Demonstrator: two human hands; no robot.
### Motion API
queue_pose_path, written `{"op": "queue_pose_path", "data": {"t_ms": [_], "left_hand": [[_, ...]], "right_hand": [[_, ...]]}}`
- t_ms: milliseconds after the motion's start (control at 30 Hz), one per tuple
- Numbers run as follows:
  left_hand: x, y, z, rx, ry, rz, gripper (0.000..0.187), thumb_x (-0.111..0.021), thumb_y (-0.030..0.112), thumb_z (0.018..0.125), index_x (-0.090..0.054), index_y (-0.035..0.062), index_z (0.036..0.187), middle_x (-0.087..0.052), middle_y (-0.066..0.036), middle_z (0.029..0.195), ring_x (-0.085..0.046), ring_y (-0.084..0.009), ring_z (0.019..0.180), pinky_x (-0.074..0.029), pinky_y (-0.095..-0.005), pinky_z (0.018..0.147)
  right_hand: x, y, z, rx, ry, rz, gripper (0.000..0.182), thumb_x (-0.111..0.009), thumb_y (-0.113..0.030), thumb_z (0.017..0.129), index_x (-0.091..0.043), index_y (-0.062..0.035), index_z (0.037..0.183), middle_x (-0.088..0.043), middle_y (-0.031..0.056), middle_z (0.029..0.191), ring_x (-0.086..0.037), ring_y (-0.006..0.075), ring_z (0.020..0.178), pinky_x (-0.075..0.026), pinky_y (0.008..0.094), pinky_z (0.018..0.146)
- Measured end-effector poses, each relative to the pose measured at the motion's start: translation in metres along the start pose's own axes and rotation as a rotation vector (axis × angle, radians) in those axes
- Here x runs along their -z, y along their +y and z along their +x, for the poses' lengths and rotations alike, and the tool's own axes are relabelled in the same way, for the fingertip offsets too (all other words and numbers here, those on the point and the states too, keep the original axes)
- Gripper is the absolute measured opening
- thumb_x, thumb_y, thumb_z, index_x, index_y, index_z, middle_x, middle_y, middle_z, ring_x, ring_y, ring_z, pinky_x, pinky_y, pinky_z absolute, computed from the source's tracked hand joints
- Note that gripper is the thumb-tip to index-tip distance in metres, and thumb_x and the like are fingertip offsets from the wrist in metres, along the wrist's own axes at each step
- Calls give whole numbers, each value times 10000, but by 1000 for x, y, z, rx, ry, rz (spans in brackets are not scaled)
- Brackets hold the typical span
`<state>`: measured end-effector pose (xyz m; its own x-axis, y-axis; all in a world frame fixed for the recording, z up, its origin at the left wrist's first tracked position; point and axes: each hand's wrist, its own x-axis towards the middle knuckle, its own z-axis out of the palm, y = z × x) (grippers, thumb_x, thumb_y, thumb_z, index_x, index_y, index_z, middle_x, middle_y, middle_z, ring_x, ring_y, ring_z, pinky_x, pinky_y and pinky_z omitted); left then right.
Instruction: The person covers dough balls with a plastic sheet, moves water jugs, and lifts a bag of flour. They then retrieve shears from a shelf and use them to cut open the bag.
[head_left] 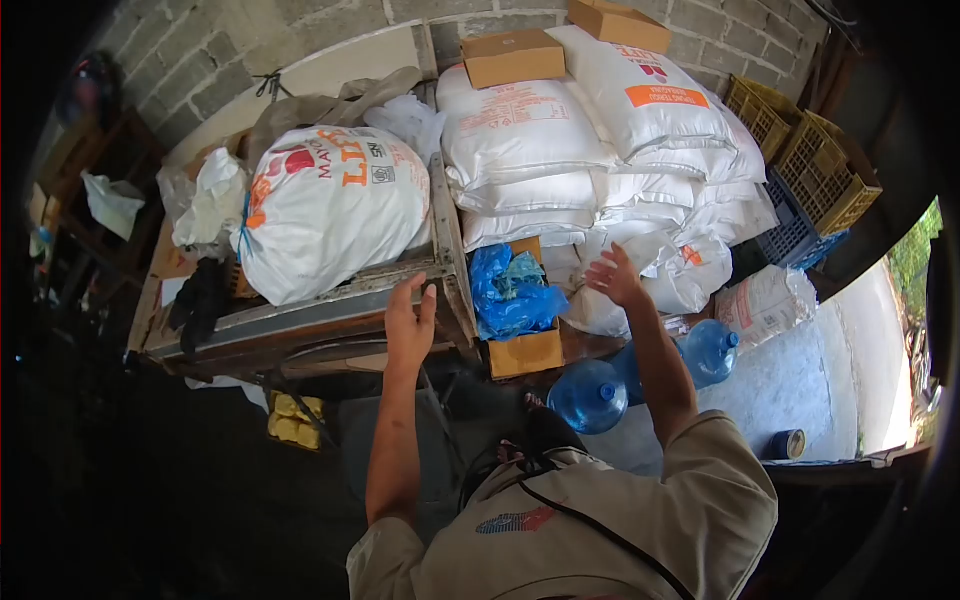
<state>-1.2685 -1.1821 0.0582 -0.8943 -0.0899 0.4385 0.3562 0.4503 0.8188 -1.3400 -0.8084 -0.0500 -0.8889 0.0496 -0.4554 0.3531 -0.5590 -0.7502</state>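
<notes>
My left hand [410, 325] is raised with fingers apart, holding nothing, in front of the wooden table's near edge [330, 303]. On that table sits a full white sack [335, 215] with red and orange print, gathered with a blue tie at its left. My right hand [614, 276] is also held up, fingers spread and nothing in it. It appears in front of the lower white bags [690, 270] beside the stacked flour sacks [530, 140]. Between my hands, a blue plastic bag [510, 295] lies on a cardboard box [526, 353].
Large blue water bottles [588, 397] lie near my feet. Yellow crates [828, 170] stand on a blue crate [785, 225] at the right. Cardboard boxes [513, 58] rest atop the sacks. A small can [787, 444] is on the floor, and a yellow tray [295, 420] is below the table.
</notes>
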Motion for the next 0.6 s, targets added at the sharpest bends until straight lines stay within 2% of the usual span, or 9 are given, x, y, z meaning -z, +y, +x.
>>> {"op": "queue_pose_path", "data": {"t_ms": [33,100,167,233,300,367,400,467,600], "left_hand": [[-5,-4,7,-1,-13,-2,269,-542,187,830,-523,7,1029,-541,-178,985,-547,-306,857,-439,-352,725],[-14,-13,20,-229,-46,210,261,-555,170,810,-524,13,1016,-539,-185,945,-524,-340,867,-423,-377,754],[-24,-19,31,-226,-70,200,268,-577,159,781,-522,19,1002,-533,-187,946,-507,-361,880,-413,-399,769],[-36,-29,43,-356,-25,288,278,-592,153,761,-518,27,998,-530,-185,967,-507,-366,885,-417,-401,759],[-45,-39,48,-321,-51,310,329,-602,169,749,-495,46,1035,-511,-177,1021,-491,-356,931,-393,-426,795],[-53,-46,53,-302,-36,474,386,-598,203,752,-463,62,1085,-485,-168,1069,-464,-334,992,-345,-463,848],[-57,-51,54,-281,-46,518,441,-591,238,755,-430,73,1130,-464,-160,1108,-439,-315,1038,-293,-493,895],[-63,-48,59,-263,-48,588,446,-588,241,757,-426,70,1136,-464,-157,1115,-438,-316,1044,-289,-493,905],[-71,-46,61,-170,-40,694,470,-592,242,752,-415,62,1149,-469,-135,1136,-438,-292,1061,-277,-494,927]], "right_hand": [[-7,-8,4,33,-13,20,731,-497,-505,778,-221,-72,1298,-369,201,1191,-466,338,1013,-412,461,821],[-24,-25,15,68,-12,47,749,-495,-508,777,-198,-73,1309,-344,212,1214,-452,354,1035,-406,470,831],[-44,-45,26,108,-17,71,767,-493,-512,776,-175,-73,1320,-318,224,1237,-437,369,1057,-400,479,841],[-63,-64,38,157,-48,92,797,-530,-510,755,-170,-80,1320,-317,242,1250,-417,386,1096,-385,498,874],[-79,-87,53,183,-49,87,805,-531,-509,755,-155,-85,1326,-299,247,1260,-408,392,1103,-381,502,877],[-93,-110,74,208,-56,82,813,-532,-509,755,-140,-90,1332,-281,252,1270,-399,397,1110,-378,505,880],[-100,-122,86,237,-52,49,844,-529,-517,751,-106,-89,1342,-252,258,1283,-388,402,1114,-372,503,880],[-114,-149,117,286,-61,16,921,-553,-539,719,-59,-92,1354,-178,262,1315,-343,413,1140,-354,512,884],[-146,-203,182,294,38,-30,932,-563,-545,704,-73,-89,1352,-160,255,1324,-306,417,1161,-341,517,889]]}}
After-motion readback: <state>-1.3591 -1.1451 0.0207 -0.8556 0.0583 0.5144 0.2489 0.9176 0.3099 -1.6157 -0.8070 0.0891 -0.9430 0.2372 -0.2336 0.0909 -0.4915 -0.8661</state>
